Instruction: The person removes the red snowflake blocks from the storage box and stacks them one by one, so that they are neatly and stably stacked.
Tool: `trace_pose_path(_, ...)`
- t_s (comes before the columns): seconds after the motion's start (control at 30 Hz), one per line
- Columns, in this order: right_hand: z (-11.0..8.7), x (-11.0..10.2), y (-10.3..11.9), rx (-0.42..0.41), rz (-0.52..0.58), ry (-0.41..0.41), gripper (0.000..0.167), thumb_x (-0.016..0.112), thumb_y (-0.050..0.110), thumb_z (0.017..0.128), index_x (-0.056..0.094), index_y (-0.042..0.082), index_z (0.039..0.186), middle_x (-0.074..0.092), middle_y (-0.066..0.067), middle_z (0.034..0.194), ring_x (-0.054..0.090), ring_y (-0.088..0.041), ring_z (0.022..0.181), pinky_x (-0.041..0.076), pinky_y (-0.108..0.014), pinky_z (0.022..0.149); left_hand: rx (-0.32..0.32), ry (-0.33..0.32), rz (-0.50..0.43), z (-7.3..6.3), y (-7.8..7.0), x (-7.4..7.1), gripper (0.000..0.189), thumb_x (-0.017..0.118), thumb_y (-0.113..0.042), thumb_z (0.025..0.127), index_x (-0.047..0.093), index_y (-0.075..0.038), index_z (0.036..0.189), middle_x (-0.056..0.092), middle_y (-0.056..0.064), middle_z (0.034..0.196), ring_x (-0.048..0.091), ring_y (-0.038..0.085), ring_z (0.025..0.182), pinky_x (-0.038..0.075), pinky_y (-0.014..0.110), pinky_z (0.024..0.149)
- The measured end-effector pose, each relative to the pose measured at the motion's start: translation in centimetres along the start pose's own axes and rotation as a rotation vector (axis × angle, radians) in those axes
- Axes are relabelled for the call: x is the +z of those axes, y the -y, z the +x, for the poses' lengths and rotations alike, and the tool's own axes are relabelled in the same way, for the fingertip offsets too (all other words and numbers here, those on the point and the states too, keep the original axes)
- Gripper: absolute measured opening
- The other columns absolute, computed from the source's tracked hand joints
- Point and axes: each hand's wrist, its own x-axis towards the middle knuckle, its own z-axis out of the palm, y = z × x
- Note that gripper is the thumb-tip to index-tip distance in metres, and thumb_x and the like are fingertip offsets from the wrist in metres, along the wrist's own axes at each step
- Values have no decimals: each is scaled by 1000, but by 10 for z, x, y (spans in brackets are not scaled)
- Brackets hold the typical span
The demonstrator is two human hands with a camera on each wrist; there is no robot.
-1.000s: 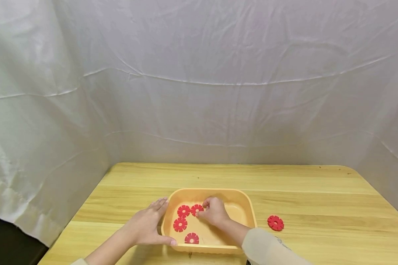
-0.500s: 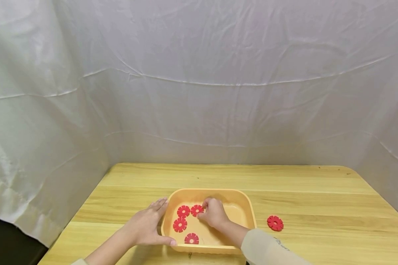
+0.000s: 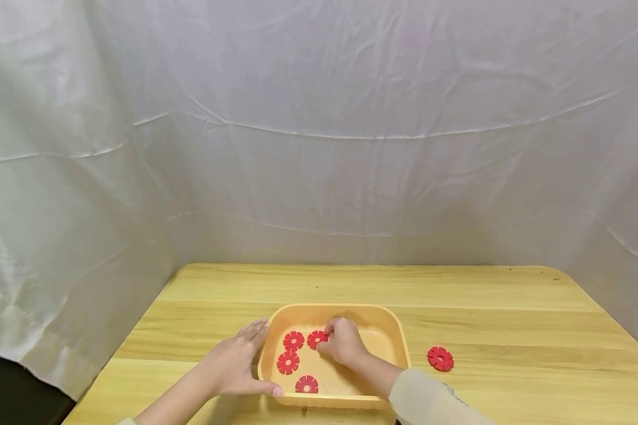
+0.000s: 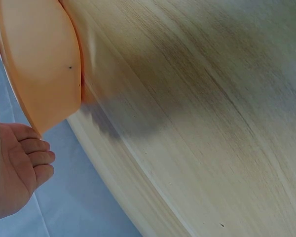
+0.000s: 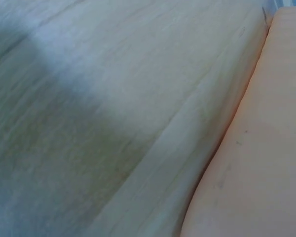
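A shallow orange plastic tray stands near the table's front edge in the head view. Against its left end rests my left hand, fingers stretched along the side and thumb on the front corner. Its fingertips show at the tray's rim in the left wrist view, beside the orange wall. Inside the tray my right hand pinches a red interlocking disc, partly covered by the fingers. Other red notched discs lie flat at the tray's left: one behind, one left, one in front.
One more red disc lies on the wooden table, right of the tray. Pale cloth hangs behind and at both sides of the table. The right wrist view shows only tabletop and the tray's outer wall.
The pinched disc has shifted very slightly to the right with the right hand. The left hand and the other discs look unmoved.
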Motion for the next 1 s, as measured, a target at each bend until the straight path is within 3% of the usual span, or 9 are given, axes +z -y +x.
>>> trace_pose_path(0.23, 1, 0, -1, 4, 52, -5, 17, 75, -2, 64, 60, -3, 72, 46, 3, 55, 40, -7, 52, 37, -17, 48, 1, -3, 3, 0, 1, 1, 115, 58, -79, 63, 41, 9, 134, 40, 27, 141, 41, 40, 130, 43, 49, 100)
trace_pose_path(0.5, 2, -5, 2, 22, 205, 37, 18, 72, -4, 68, 62, -8, 82, 50, -1, 59, 43, -7, 52, 39, -14, 46, 0, -2, 2, 0, 0, 1, 114, 59, -78, 64, 40, 9, 135, 39, 27, 141, 41, 41, 129, 45, 51, 98)
trace_pose_path(1.0, 0, -16, 11, -16, 215, 47, 21, 73, -1, 72, 63, -9, 89, 53, -2, 63, 45, -8, 54, 38, -14, 45, -1, 6, -7, 1, 0, 0, 112, 62, -75, 63, 41, 9, 135, 41, 27, 140, 41, 42, 129, 46, 52, 95)
